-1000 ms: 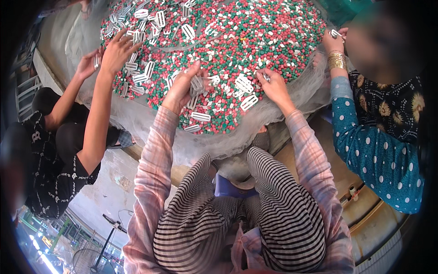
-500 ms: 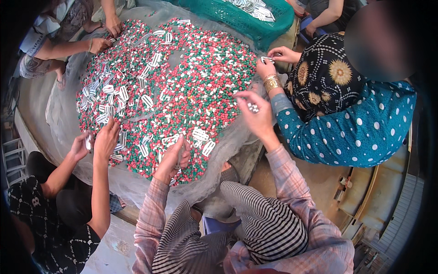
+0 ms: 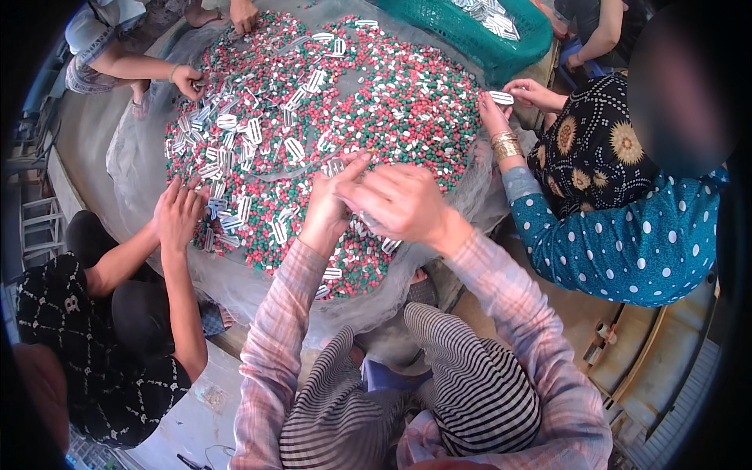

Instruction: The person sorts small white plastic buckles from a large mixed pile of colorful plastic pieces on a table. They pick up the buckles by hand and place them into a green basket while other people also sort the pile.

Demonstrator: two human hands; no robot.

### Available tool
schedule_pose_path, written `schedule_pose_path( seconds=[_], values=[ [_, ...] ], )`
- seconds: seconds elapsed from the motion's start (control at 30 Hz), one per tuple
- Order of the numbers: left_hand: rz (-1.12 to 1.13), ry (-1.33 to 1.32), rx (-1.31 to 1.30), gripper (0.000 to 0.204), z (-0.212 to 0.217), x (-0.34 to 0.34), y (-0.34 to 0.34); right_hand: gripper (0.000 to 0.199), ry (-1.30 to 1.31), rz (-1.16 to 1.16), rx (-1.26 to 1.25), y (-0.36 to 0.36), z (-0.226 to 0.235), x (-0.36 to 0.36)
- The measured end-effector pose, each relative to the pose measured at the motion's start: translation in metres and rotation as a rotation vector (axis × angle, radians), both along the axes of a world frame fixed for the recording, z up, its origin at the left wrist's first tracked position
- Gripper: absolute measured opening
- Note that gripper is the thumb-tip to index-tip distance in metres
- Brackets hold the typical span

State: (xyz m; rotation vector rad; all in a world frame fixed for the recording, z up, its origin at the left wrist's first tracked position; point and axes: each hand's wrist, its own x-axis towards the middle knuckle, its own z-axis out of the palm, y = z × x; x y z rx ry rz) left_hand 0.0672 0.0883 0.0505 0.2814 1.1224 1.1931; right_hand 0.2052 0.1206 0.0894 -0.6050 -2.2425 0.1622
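My left hand is closed around a white slotted plastic piece, whose upper end sticks out by the thumb and fingers. Pressed up against it, my right hand has its fingers curled in. What lies under those fingers is hidden. Beneath both hands spreads a wide heap of small red, green and white pellets. More white slotted pieces lie scattered over the heap, densest on its left side.
A co-worker's hands are at the heap's left edge, another's at the far left. On the right, a co-worker in a dotted sleeve holds a white slotted piece. A green basket with white pieces stands behind. Pale netting lies under the pellets.
My hands, apart before, have come together over the heap. The right moved left and down; the left rose slightly. The view has shifted, and the left co-worker's hands have come together.
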Motion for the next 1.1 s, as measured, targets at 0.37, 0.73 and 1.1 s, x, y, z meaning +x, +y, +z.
schedule_pose_path(
  seconds=[0.37, 0.73, 1.1],
  values=[
    [-0.02, 0.383, 0.167, 0.016, -0.004, -0.031, 0.0, 0.015, -0.289, -0.453, -0.29, 0.081, -0.034, 0.012],
    [-0.687, 1.61, 0.186, 0.027, -0.103, -0.052, -0.059, 0.041, -0.846, -0.099, -0.646, -0.023, -0.151, 0.027],
    [-0.084, 0.129, -0.077, 0.035, -0.105, -0.105, -0.066, 0.029, 0.093, 0.082, -1.743, -0.001, -0.147, 0.088]
  ],
)
